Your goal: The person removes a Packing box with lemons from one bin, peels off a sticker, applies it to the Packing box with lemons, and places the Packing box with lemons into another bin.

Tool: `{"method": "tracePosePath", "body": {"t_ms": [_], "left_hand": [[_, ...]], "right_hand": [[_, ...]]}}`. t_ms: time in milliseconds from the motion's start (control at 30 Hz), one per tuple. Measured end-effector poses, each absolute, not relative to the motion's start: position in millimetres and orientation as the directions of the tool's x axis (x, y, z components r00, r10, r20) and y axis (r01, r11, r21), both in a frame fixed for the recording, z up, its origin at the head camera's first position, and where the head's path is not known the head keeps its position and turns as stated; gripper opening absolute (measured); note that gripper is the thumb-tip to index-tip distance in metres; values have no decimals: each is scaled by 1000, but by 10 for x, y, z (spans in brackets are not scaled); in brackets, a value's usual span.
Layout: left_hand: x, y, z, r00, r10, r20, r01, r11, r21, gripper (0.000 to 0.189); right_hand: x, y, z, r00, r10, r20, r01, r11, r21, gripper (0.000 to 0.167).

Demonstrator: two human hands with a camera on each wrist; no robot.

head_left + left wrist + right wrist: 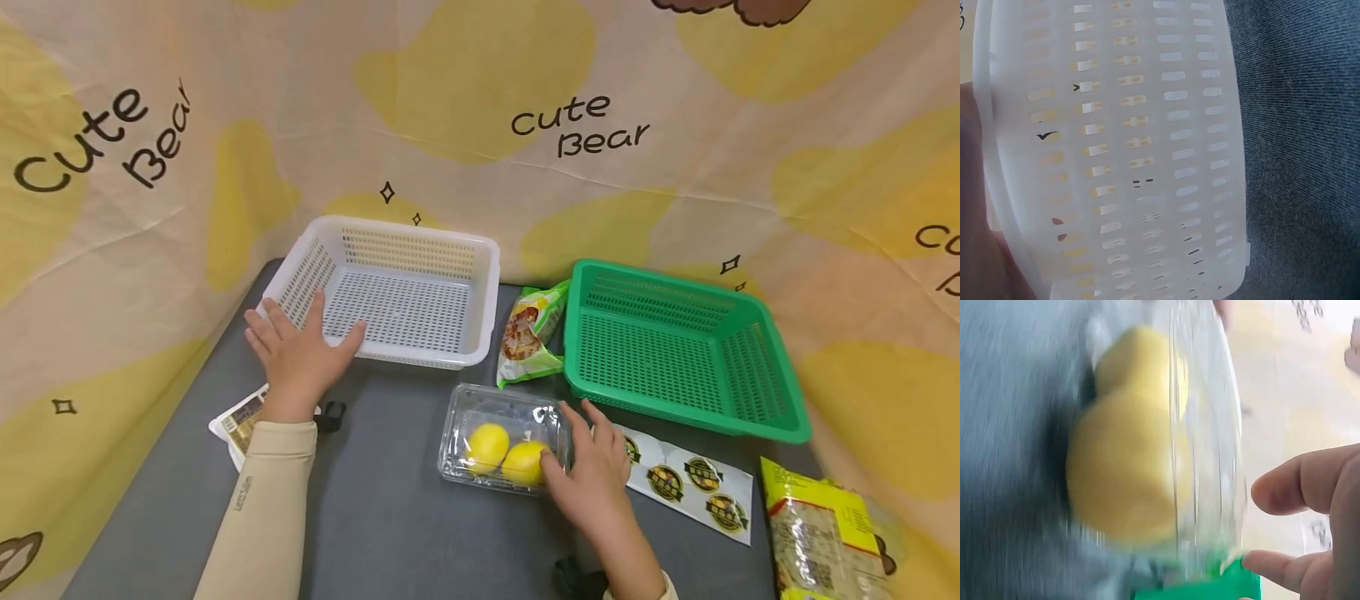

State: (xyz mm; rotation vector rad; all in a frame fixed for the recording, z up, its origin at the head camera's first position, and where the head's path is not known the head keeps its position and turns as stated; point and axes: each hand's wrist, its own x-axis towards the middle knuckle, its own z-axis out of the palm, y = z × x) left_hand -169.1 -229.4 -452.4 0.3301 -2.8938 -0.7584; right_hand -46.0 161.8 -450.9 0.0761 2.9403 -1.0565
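Observation:
A clear plastic box (504, 407) with a lid stands on the grey table, holding two yellow lemons (486, 447). My right hand (594, 479) is at the box's right end with its fingers spread. The right wrist view shows the lemons (1125, 472) blurred through the plastic, and two fingers (1310, 481) by the lid; firm contact cannot be told. On the left, my left hand (303, 360) has its fingers spread over the near left corner of a white slotted basket (420, 355). The slotted basket wall (1147, 156) fills most of the left wrist view.
A green basket (675, 417) stands at the right rear, with a green snack packet (525, 333) between the baskets. Right of the box lie a sticker sheet (693, 483) and a yellow bag (825, 533). A flat packet (243, 421) lies beneath the left forearm. Printed cloth (465, 100) rises behind.

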Motion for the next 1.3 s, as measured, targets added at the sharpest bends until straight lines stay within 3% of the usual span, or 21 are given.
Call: {"method": "tracePosePath", "body": {"t_ms": [400,567,733,833,933,1033,1133,1300], "left_hand": [[-1673,-2288,-4529,-967,-241,79,-168,844,509,101],[-1683,-2305,-4535,-966,-242,86,-167,845,508,101],[-1712,-2265,-4537,-962,-251,107,-163,843,512,104],[-1666,-2154,-4559,-946,-262,190,-136,855,501,100],[-1544,-1885,-4571,-922,-224,315,-45,871,489,94],[-1331,-1422,-4576,-908,-105,406,110,874,473,93],[-1016,-837,-4583,-893,77,443,299,838,456,95],[-413,46,-4661,-774,422,472,622,649,438,93]], "right_hand": [[-510,2550,-4714,-974,184,-132,226,776,-589,65],[-512,2610,-4925,-968,188,-167,250,795,-553,66],[-527,2580,-5036,-976,197,-93,217,848,-484,58],[-532,2565,-5033,-979,194,-68,203,869,-452,57],[-529,2558,-5020,-979,195,-64,203,873,-444,58],[-527,2557,-5019,-978,201,-56,204,870,-448,60],[-525,2560,-5040,-977,207,-48,206,865,-458,63],[-515,2575,-5070,-978,208,-13,189,861,-472,65]]}}
